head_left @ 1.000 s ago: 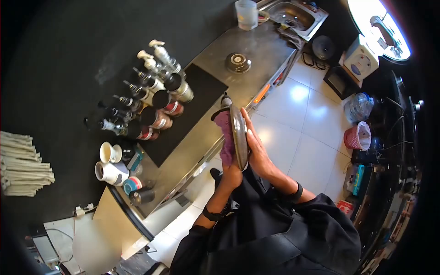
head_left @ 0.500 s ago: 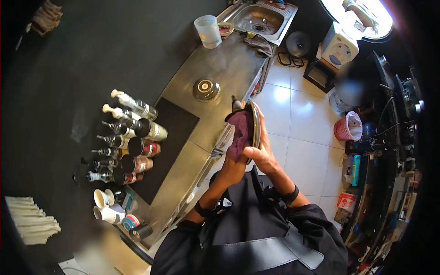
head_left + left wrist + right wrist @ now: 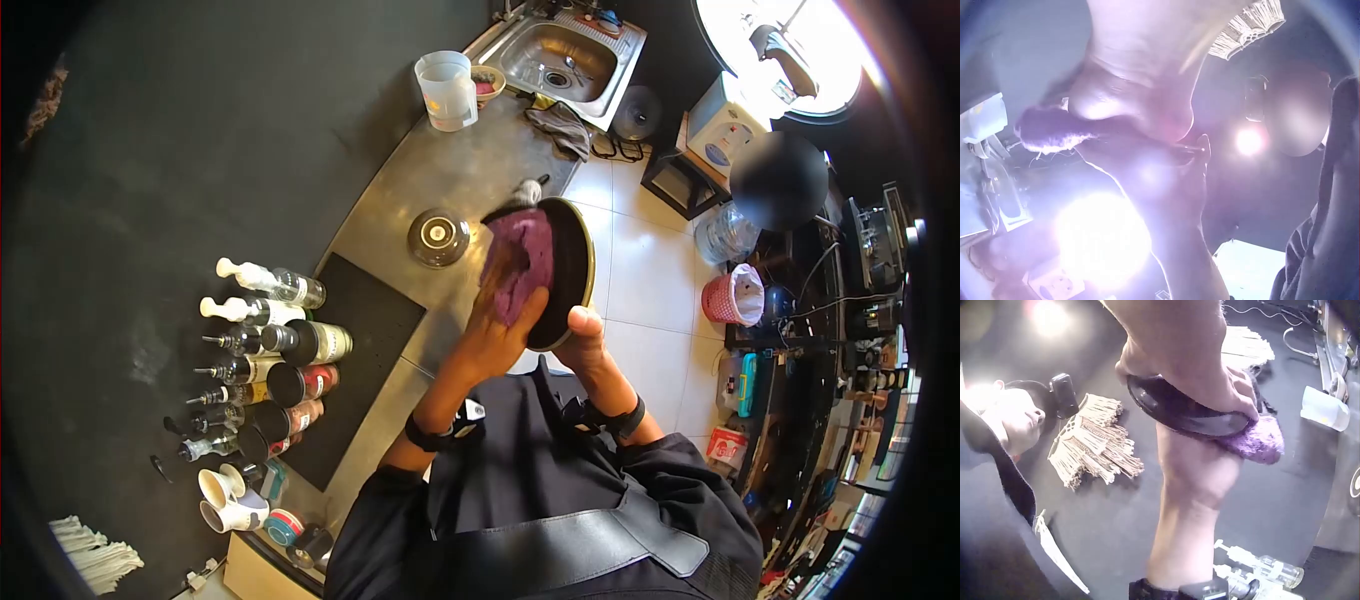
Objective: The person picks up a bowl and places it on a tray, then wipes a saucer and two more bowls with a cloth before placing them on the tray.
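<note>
In the head view, a dark round dish (image 3: pixel 570 265) with a pale rim is held tilted before the body. My right hand (image 3: pixel 588 345) grips its near right edge, thumb up at the rim. A fuzzy purple cloth (image 3: pixel 532 250) lies against the dish's left side, bunched in my left hand (image 3: pixel 492 345), whose thumb presses over it. Past the far rim sticks a small grey piece (image 3: pixel 529 192) with a dark tip. From the right wrist, the dish's glossy outside (image 3: pixel 1175 409) shows under my fingers. The left wrist view is glary and hides most of the dish.
On the steel counter (image 3: pixel 395 190) sit an upturned dark bowl (image 3: pixel 438 237), a plastic jug (image 3: pixel 447 90) and a bunched grey cloth (image 3: pixel 562 130) beside the sink (image 3: pixel 530 50). Several bottles and jars (image 3: pixel 320 342) stand on or beside a black mat (image 3: pixel 375 320), with cups (image 3: pixel 230 505) nearby.
The dish has turned from edge-on to show its dark inside. My left hand and the purple cloth have turned with it. The head view has shifted, bringing more of the sink into sight.
</note>
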A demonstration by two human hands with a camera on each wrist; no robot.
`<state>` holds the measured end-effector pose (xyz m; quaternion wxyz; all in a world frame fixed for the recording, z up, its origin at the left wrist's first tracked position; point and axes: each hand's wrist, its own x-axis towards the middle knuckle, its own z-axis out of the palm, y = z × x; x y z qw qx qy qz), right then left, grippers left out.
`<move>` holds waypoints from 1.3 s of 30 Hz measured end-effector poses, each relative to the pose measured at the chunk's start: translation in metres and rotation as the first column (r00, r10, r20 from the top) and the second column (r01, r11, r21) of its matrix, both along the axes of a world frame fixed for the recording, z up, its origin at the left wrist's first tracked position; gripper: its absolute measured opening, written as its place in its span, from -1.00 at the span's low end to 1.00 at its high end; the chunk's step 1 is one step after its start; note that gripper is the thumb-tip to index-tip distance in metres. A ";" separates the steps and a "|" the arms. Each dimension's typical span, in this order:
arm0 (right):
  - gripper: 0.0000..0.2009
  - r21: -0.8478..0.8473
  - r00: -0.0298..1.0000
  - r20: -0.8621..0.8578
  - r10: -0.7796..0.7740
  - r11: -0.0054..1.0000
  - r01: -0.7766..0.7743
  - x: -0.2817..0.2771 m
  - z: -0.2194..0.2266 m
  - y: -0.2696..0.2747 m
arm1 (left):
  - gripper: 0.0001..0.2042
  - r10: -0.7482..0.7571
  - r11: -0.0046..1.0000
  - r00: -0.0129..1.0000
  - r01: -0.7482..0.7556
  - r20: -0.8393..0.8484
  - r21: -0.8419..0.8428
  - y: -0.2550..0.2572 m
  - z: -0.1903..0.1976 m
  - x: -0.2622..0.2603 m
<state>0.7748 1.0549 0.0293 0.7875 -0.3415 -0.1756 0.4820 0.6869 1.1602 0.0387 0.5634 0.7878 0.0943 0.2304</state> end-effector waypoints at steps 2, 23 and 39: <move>-0.03 0.003 0.977 0.197 -0.088 0.996 0.089 0.011 -0.008 0.016 | -0.51 -0.097 0.969 0.991 0.114 0.088 -0.218 -0.002 -0.007 -0.007; 0.16 -0.175 0.063 0.983 0.172 0.984 0.033 0.115 0.035 0.151 | -0.28 0.491 0.315 0.851 0.026 0.186 -0.949 0.035 -0.036 0.063; -0.24 -0.252 0.492 -0.275 0.826 0.432 -0.866 0.156 -0.121 0.214 | -0.48 0.812 0.137 0.434 -0.791 -0.390 -0.596 0.072 -0.126 0.080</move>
